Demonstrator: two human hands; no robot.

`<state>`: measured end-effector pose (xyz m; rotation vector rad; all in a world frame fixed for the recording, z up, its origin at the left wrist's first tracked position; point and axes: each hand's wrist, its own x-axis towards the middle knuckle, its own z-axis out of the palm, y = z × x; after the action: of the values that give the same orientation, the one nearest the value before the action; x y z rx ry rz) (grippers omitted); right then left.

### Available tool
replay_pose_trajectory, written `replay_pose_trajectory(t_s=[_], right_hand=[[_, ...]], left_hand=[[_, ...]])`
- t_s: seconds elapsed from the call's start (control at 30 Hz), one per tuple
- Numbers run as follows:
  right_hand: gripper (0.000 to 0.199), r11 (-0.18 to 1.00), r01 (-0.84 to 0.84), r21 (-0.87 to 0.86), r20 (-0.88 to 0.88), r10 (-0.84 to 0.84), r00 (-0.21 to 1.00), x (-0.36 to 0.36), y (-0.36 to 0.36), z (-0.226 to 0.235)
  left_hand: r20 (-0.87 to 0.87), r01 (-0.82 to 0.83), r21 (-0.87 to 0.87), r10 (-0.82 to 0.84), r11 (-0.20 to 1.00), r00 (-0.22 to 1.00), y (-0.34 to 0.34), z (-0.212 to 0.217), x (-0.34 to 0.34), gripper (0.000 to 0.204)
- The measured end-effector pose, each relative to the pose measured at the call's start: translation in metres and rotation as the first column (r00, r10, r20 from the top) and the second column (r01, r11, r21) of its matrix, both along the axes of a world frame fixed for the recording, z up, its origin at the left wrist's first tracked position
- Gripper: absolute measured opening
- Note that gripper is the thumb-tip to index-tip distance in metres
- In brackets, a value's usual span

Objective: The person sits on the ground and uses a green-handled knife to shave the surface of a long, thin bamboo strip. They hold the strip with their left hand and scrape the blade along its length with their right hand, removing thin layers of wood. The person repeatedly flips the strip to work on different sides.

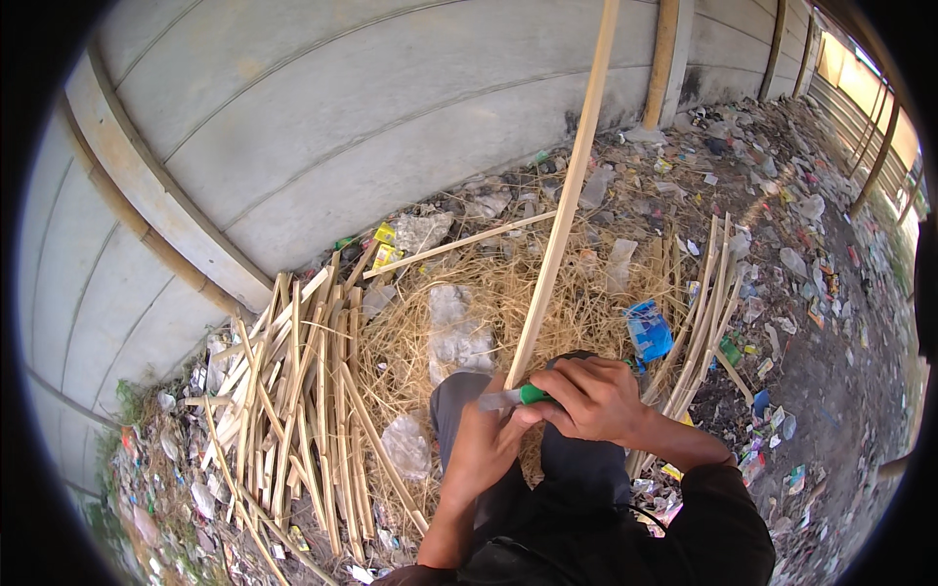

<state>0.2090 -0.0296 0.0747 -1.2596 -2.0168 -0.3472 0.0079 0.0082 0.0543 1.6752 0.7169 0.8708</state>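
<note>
A long, pale bamboo strip [562,230] rises from between my knees, leaning up toward the wall. Its lower end is in my left hand [479,444], whose fingers are closed round it. My right hand [596,398] grips a knife [532,394] with a green handle. The knife's short metal blade lies across the strip, close above my left hand, and the two hands nearly meet there. Beneath the strip, thin curly bamboo shavings [401,327] cover the ground in front of my knees.
To the left lies a big pile of split bamboo strips [313,410]; a smaller bundle of strips [703,322] lies at the right. A blue plastic packet [648,330] sits beside the shavings. Plastic litter covers the dark ground. A grey panel wall [391,107] with posts stands ahead.
</note>
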Motion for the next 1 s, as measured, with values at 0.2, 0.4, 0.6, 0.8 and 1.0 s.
replay_pose_trajectory(t_s=[0.2,0.4,0.6,0.8,1.0], right_hand=[[0.034,0.998,0.056,0.02,-0.045,-0.055,0.997,0.016,0.011,0.008],[0.032,0.995,0.082,0.049,-0.054,-0.08,0.995,0.021,0.02,-0.006],[0.029,0.997,0.071,0.012,-0.092,-0.07,0.993,0.038,0.038,-0.004],[0.029,0.999,0.037,0.015,-0.053,-0.036,0.998,0.031,0.047,-0.017],[0.027,0.99,0.137,-0.042,-0.237,-0.143,0.961,0.045,0.074,-0.024]], left_hand=[[-0.083,-0.028,-0.078,0.022,0.997,0.996,-0.011,-0.006,-0.013,0.054],[-0.125,-0.029,-0.091,0.017,0.995,0.992,-0.017,-0.013,-0.023,0.053],[-0.179,-0.056,-0.184,0.023,0.981,0.984,-0.033,-0.035,-0.045,0.052],[-0.23,-0.087,-0.162,0.048,0.983,0.972,-0.035,-0.042,-0.061,0.054],[-0.335,-0.144,-0.177,0.079,0.974,0.939,-0.057,-0.037,-0.077,0.053]])
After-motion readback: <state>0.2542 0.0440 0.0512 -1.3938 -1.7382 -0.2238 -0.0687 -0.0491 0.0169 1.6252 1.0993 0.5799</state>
